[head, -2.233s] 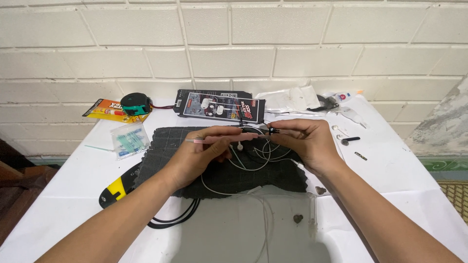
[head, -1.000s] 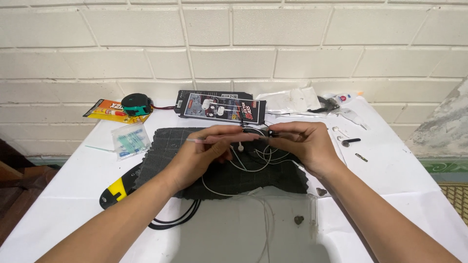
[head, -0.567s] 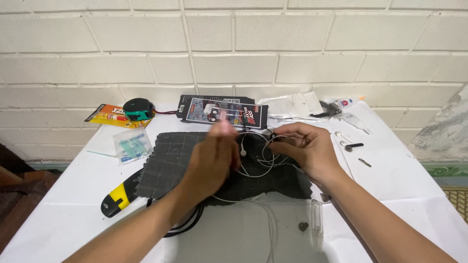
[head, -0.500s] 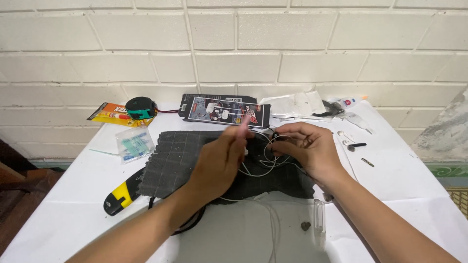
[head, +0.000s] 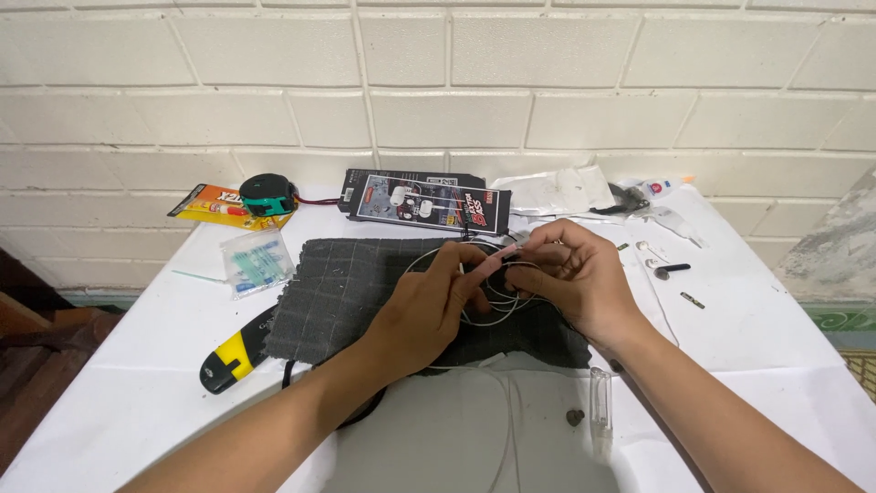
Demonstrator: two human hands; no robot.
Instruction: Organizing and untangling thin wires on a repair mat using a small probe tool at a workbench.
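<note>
Now the left hand (head: 429, 306) has swung back from twelve o'clock, pinching the white wire (head: 493, 315) again; right hand (head: 570, 274) keeps gripping it.

The white earphone cable (head: 488, 306) is thin and gathered in several loose loops. It is held up just above the dark grey checked mat (head: 351, 292), at the centre of the table. The left hand (head: 429, 306) pinches it from the 8 o'clock side, and the right hand (head: 570, 278) grips it from the 3 o'clock side. One strand hangs down from the loops toward 6 o'clock and runs over the white tabletop.
</note>
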